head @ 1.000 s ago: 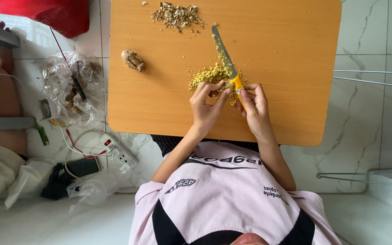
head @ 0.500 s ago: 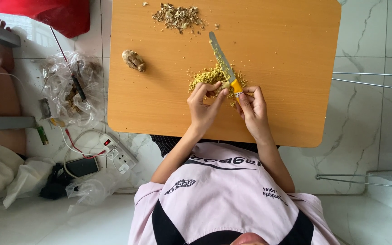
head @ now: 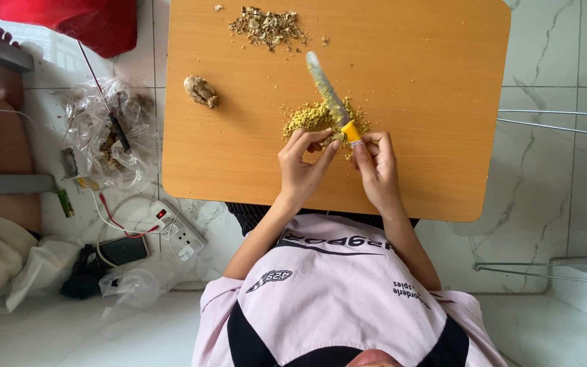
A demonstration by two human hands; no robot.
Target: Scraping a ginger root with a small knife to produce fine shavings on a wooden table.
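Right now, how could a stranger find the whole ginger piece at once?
Start at the orange wooden table. On its side towards the plastic bag, away from both hands, lies the ginger piece alone. It is one knobbly beige lump, while the peel scraps and the yellow minced heap are loose bits.

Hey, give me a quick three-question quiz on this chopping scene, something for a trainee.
1. True or false: the right hand holds the knife by its yellow handle.
2. Where does the whole ginger piece lie? A) on the wooden table, apart from the minced pile; B) in the left hand; C) on the floor.
3. How many heaps of chopped bits lie on the table?
Key: 1 true; 2 A; 3 two, the minced pile and the coarse scraps at the far edge.
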